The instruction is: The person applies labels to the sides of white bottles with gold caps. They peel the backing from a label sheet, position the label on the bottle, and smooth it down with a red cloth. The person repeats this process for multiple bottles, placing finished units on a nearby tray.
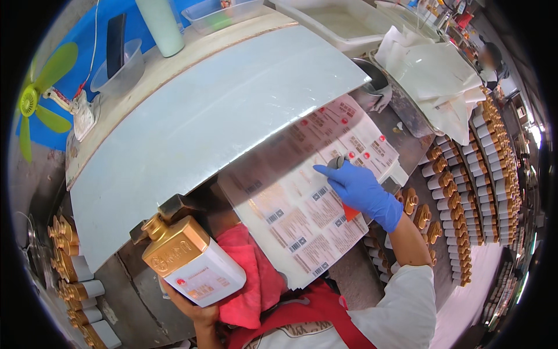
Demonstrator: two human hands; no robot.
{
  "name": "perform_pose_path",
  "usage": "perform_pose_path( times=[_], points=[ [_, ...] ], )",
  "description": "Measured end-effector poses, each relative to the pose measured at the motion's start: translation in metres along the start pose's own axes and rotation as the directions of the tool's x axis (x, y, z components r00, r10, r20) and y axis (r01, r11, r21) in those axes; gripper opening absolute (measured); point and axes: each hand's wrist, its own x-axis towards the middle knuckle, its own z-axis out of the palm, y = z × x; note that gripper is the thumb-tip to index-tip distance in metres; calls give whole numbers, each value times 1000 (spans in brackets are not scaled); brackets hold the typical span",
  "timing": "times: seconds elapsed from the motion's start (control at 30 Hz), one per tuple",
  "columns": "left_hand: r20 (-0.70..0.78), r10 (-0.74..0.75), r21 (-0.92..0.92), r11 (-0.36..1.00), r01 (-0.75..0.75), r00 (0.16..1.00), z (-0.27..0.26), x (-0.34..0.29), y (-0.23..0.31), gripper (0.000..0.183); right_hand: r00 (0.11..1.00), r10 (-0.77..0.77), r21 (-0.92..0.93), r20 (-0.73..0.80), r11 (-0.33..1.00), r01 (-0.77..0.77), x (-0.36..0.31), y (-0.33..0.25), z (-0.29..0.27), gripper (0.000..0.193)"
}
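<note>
My bare left hand (pixel 195 308) supports a bottle (pixel 200 273) from below and is closed around its lower side. The bottle has a gold neck and shoulder, a white lower body and a printed label, and it is tilted. My right hand (pixel 361 189), in a blue glove, is over a stack of printed label sheets (pixel 308 218), index finger stretched over the top sheet. A rounded grey end (pixel 336 162) sticks out by its fingers, and a flat orange-red piece (pixel 350 212) shows under the palm. Whether these are one tool is hidden.
A pale sloping panel (pixel 203 122) covers the sheets' far part. A dark bracket (pixel 177 208) stands behind the bottle's neck. A pink cloth (pixel 250 279) lies beside the bottle. Rows of gold-and-white bottles (pixel 456 221) stand right; more (pixel 78 291) stand left. A green fan (pixel 35 100) is far left.
</note>
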Motion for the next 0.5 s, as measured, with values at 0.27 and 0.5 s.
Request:
perform_pose_path(
  times=[0.27,0.5],
  points=[
    [15,-71,-36,997,72,997,-5,-12,-9,107,993,67,3,-95,998,-68,4,-11,13,24],
    [59,-106,-22,994,108,993,-10,-16,-13,111,991,25,-76,-130,997,-35,11,-18,27,19]
  ],
)
